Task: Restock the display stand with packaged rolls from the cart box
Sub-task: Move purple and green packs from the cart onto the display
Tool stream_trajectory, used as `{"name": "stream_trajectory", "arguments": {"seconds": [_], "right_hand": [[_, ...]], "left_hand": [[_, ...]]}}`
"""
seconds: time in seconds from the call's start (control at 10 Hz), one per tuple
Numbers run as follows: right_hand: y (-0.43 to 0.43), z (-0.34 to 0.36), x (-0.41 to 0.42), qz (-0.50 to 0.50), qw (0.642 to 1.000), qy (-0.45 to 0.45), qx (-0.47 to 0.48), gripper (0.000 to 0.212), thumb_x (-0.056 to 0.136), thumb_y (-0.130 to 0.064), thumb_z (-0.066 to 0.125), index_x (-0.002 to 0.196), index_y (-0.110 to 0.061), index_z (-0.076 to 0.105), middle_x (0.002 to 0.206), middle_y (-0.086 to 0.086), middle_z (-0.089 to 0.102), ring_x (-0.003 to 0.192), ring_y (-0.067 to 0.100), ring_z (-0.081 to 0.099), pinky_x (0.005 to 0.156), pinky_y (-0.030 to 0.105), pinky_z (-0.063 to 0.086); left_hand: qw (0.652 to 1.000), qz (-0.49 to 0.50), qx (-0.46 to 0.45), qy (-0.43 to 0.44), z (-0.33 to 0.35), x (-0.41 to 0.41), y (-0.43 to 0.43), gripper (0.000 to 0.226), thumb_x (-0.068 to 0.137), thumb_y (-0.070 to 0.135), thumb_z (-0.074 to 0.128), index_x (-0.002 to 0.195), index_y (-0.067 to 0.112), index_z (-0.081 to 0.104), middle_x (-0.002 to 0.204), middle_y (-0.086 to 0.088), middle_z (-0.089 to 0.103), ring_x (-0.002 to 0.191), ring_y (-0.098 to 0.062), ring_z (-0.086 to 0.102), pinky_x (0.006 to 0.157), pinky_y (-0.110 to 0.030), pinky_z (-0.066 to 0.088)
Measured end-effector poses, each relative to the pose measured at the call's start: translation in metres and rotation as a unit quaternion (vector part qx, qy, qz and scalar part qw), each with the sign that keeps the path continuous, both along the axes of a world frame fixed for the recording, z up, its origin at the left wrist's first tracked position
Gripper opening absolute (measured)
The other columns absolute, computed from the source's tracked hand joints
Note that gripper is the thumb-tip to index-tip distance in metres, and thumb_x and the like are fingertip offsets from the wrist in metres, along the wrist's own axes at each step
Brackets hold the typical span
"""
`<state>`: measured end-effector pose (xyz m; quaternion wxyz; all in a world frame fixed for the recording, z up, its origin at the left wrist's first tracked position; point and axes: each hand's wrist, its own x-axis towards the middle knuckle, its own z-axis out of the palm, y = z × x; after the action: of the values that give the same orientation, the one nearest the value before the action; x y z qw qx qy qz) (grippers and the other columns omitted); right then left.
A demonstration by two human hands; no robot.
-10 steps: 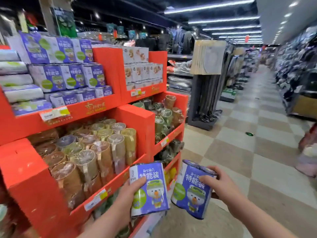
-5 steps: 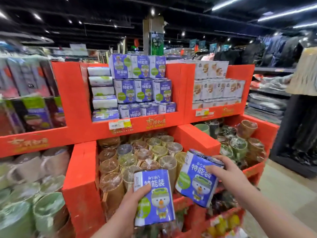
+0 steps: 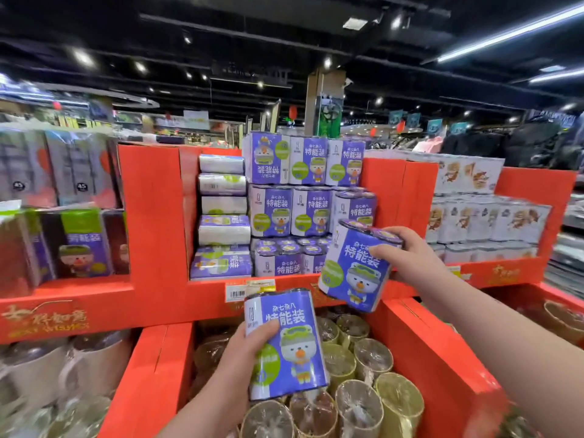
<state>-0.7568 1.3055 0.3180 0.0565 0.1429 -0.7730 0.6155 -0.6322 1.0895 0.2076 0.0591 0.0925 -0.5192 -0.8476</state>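
Head view — two in grasp — lower pack (image 3: 292, 352), left hand (image 3: 241, 354); upper pack (image 3: 349, 273), right hand (image 3: 410, 257).

Wrapped cups (image 3: 360, 403) fill the lower centre, white mugs (image 3: 47, 371) the lower left. Dark boxes (image 3: 72, 172) stand upper left, white cartons (image 3: 474, 216) at right. Strip lights (image 3: 512, 33) cross the top right.

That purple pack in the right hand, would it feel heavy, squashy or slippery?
Probably light: the right hand holds the purple pack tilted by its top alone. Its glossy film looks somewhat slippery. Flat ends should stand steadily: identical packs sit stacked on the display stand.
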Motion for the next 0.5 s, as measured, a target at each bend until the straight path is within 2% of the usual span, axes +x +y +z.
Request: {"name": "stream_trajectory", "arguments": {"seconds": [0.1,0.2,0.3,0.4,0.5], "right_hand": [[-0.02,0.026,-0.034,-0.019,0.997,0.043,0.054,0.05,0.067,-0.026,0.076,0.113,-0.022,0.056,0.11,0.006,0.065,0.094,0.024,0.065,0.078,0.039,0.052],[-0.037,0.051,-0.066,-0.019,0.99,0.097,0.101,0.046,0.08,-0.017,0.07,0.122,-0.018,0.053,0.109,0.004,0.059,0.09,0.02,0.056,0.074,0.029,0.043],[-0.056,0.071,-0.099,0.002,0.977,0.14,0.16,0.056,0.081,-0.017,0.067,0.134,-0.019,0.047,0.118,0.005,0.054,0.092,0.018,0.051,0.076,0.025,0.038],[-0.074,0.083,-0.122,0.049,0.956,0.166,0.238,0.054,0.082,-0.018,0.065,0.134,-0.02,0.05,0.112,0.006,0.053,0.084,0.016,0.05,0.071,0.023,0.038],[-0.087,0.091,-0.141,0.092,0.921,0.196,0.322,0.056,0.083,-0.022,0.067,0.136,-0.019,0.049,0.121,0.006,0.051,0.102,0.018,0.051,0.083,0.023,0.039]], "left_hand": [[1.0,0.001,0.009,0.009,0.006,-0.014,-0.013,0.057,0.062,0.026,0.07,0.116,0.01,0.06,0.103,-0.023,0.071,0.096,-0.045,0.067,0.088,-0.06,0.05],[0.998,0.054,-0.001,0.028,0.013,-0.021,-0.02,0.056,0.061,0.026,0.077,0.114,0.013,0.063,0.107,-0.021,0.071,0.1,-0.044,0.066,0.092,-0.06,0.049],[0.994,0.095,-0.028,0.035,0.004,-0.036,-0.031,0.076,0.048,0.043,0.082,0.116,0.015,0.062,0.112,-0.017,0.07,0.104,-0.039,0.066,0.095,-0.059,0.048],[0.99,0.127,-0.041,0.039,0.012,-0.039,-0.035,0.076,0.045,0.045,0.081,0.112,0.015,0.064,0.108,-0.016,0.071,0.101,-0.038,0.067,0.093,-0.056,0.05],[0.981,0.185,-0.016,0.048,0.016,-0.046,-0.037,0.075,0.046,0.042,0.081,0.113,0.013,0.064,0.103,-0.016,0.072,0.095,-0.035,0.069,0.082,-0.045,0.056]]}}
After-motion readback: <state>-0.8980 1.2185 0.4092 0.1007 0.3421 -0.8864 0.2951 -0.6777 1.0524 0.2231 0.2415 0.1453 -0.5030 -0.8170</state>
